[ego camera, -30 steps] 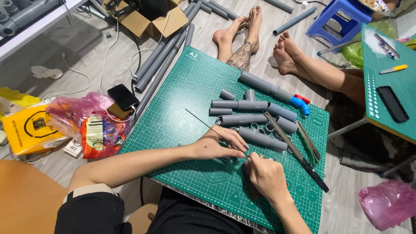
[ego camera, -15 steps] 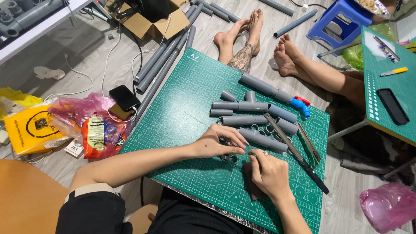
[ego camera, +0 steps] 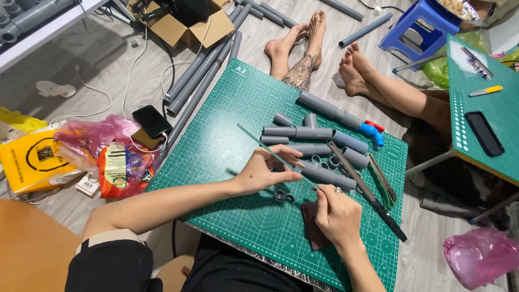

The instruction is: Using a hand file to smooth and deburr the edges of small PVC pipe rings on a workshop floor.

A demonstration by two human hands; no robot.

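Since half a second ago, the right hand (ego camera: 336,212) is drawing back toward the lower frame, fingers pinching the thin rod (ego camera: 277,157) at its near end. The left hand (ego camera: 266,168) is lying half-curled at mid-frame under the rod, steadying it over the green mat (ego camera: 216,146). Filing probably goes best with level, even strokes, clear of the grey pipes (ego camera: 319,148).

Matt grey plastic pipes (ego camera: 324,174), matt green rubbery cutting mat (ego camera: 227,135) w/ printed grid, thin glossy pink plastic bag (ego camera: 478,257)
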